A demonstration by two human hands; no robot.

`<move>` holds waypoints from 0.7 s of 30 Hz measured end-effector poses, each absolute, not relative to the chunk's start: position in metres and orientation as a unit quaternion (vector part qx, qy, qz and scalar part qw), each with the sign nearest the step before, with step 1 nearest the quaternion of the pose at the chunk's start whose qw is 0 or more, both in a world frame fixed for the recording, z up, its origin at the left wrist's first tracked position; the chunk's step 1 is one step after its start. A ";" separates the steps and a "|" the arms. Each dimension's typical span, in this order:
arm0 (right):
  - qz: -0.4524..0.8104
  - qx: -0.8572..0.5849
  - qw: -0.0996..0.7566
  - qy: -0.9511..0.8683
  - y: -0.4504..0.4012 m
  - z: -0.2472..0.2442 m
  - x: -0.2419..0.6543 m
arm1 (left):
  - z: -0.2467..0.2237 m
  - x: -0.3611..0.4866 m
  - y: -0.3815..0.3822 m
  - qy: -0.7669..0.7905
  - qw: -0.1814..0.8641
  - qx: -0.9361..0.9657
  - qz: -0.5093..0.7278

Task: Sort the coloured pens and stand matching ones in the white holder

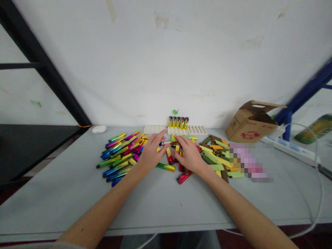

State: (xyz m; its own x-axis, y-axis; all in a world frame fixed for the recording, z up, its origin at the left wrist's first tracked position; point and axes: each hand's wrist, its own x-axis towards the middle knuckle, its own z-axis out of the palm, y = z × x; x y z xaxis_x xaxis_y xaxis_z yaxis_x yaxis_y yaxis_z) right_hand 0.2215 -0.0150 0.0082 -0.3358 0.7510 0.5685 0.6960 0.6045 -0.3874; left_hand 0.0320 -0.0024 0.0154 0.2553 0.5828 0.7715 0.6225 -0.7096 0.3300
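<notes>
Head view: to the far left of the left fingers, a white case sits near the wall, apart from everything the hands are working among. Closer in, a loose heap of shiny lighters spreads beside the left hand, probably kept there so those fingers can pick without a long reach. Beyond the left fingertips stands the left tray, pale and dotted with holes. The left thumb and forefinger are apart, and the dark end of a slim item lies in the gap between them; its other end meets the right fingertips, perhaps so both hands can steady it. Straight ahead of both sets of fingers, five yellow-bottomed lighters stand upright at the middle tray, whose holes seem to keep them from toppling. Red lighters lie beneath and between the fingers. Whether the right hand clamps the item I cannot tell. Beyond its fingertips is the right tray; to its right sprawls a pile of matte lighters, within easy reach. Farther right of those fingers are an open cardboard box and a power strip.
</notes>
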 end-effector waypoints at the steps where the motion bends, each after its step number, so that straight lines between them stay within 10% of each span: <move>1: 0.040 -0.439 0.369 -0.818 -0.016 0.009 0.221 | 0.017 0.034 -0.006 -0.368 0.027 -0.792 -0.487; 21: 0.387 -0.379 0.454 -0.708 -0.026 0.026 0.223 | 0.021 0.021 -0.012 -0.393 0.019 -0.809 -0.437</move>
State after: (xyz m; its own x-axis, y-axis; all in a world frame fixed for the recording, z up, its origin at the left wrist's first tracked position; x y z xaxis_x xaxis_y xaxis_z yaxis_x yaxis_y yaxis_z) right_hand 0.2228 -0.0257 0.0261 -0.3010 0.8872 0.3496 0.1845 0.4139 -0.8914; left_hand 0.0211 -0.0124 0.0211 0.3098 0.6193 0.7214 0.6522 -0.6906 0.3127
